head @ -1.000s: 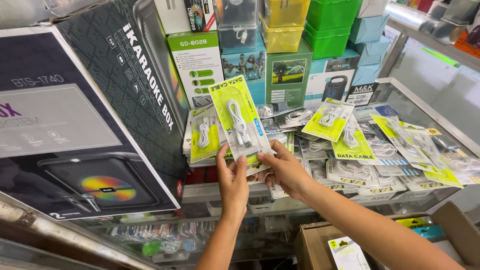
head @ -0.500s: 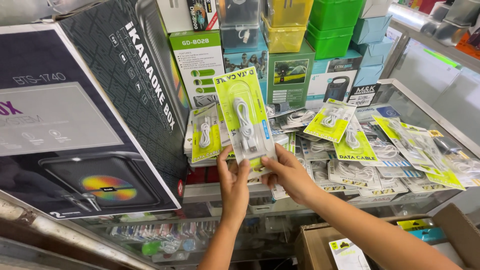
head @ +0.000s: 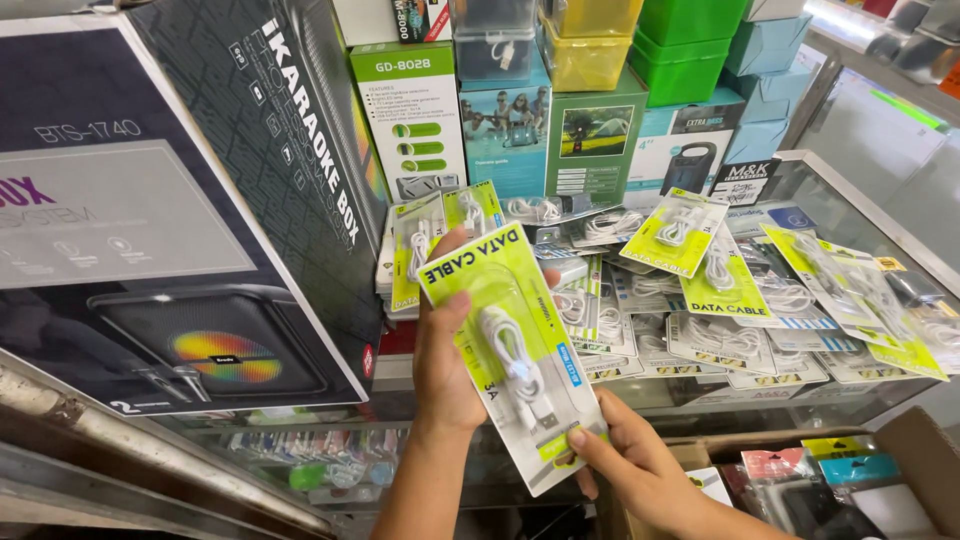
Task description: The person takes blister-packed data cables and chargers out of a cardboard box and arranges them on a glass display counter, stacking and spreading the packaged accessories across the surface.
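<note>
Cable packet (head: 515,350): one flat lime-green and clear blister pack with a coiled white cable inside, held tilted in mid-air, near centre, above the front edge of the glass counter (head: 880,210). Its top corner points up-left, its bottom corner down-right.

Left hand (head: 447,365): closed round the packet's left edge, thumb across the front, fingers behind it. Right hand (head: 625,465): pinches the packet's lower right corner, thumb on the front face, other fingers under it. Both hands have hold of the same packet.

Surroundings. Just behind the held packet, leaning against the boxes, stands a small stack of like packets (head: 420,250); exact number cannot be told. Further right, the counter top is strewn with many more cable packets (head: 720,290), overlapping; at least ten, too jumbled for an exact count. The held packet hides part of this pile.

Left: one large dark speaker carton (head: 150,220), tilted, filling the left third of the view and close beside the left hand. Far side: a row of smaller product boxes, among them one white-and-green box (head: 405,115) and two bright green boxes (head: 690,50) stacked one on the other. Near right, below the counter: an open cardboard box (head: 905,445) holding small packaged goods, just beside the right hand.
</note>
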